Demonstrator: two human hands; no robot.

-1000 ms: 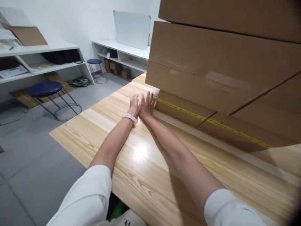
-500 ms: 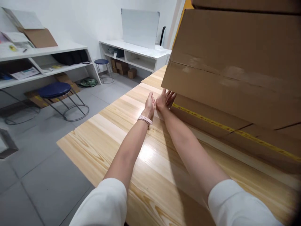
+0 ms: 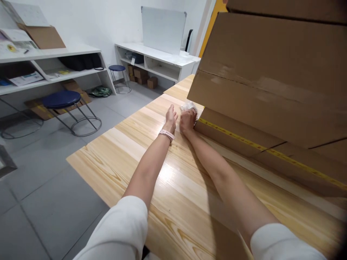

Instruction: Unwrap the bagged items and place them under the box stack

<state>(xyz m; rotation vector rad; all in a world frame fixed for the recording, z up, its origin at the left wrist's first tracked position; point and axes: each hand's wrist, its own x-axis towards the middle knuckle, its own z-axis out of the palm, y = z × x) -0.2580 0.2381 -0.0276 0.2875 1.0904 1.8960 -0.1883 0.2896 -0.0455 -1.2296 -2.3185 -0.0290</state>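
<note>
My right hand point(image 3: 187, 122) is closed on a crumpled clear plastic bag point(image 3: 188, 106) at the near-left corner of the stacked cardboard boxes; anything inside the bag is hidden. Just to its left, my left hand point(image 3: 170, 117) is held on edge over the wooden table point(image 3: 130, 144), fingers stretched out and nothing in them. A pink band circles my left wrist. Above and right of my right hand, a large cardboard box point(image 3: 265, 72) overhangs a lower box with yellow tape point(image 3: 244, 141).
Blue round stools point(image 3: 61, 99) stand on the grey floor to the left. White shelves point(image 3: 81, 54) with papers and boxes line the wall. A whiteboard point(image 3: 164, 29) leans on the far cabinet. The stacked boxes fill the right side of the table.
My right hand has gone from spread fingers by the box corner to a closed grip, and the clear plastic bag has come into sight. My left hand has barely moved.
</note>
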